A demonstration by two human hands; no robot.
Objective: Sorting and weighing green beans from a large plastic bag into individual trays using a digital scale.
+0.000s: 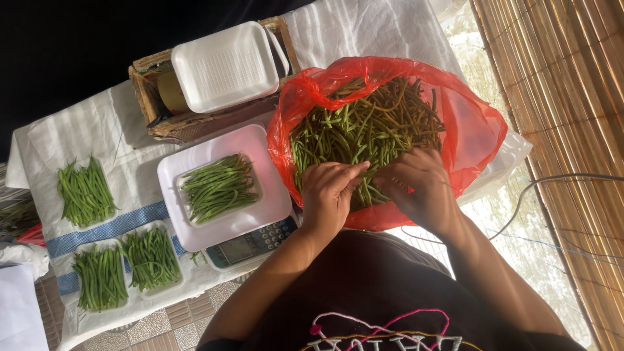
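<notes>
Centrally, both the left hand (328, 188) and right hand (416, 182) curl their fingers around slender green beans (364, 123) heaped in a crinkled red plastic bag (478, 130), right of the white scale (227, 195).

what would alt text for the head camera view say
Seen from above, a person's left hand and right hand gather green beans in a red plastic bag. Beside it, a kitchen scale holds a white tray of beans, with three more filled trays further left.
</notes>
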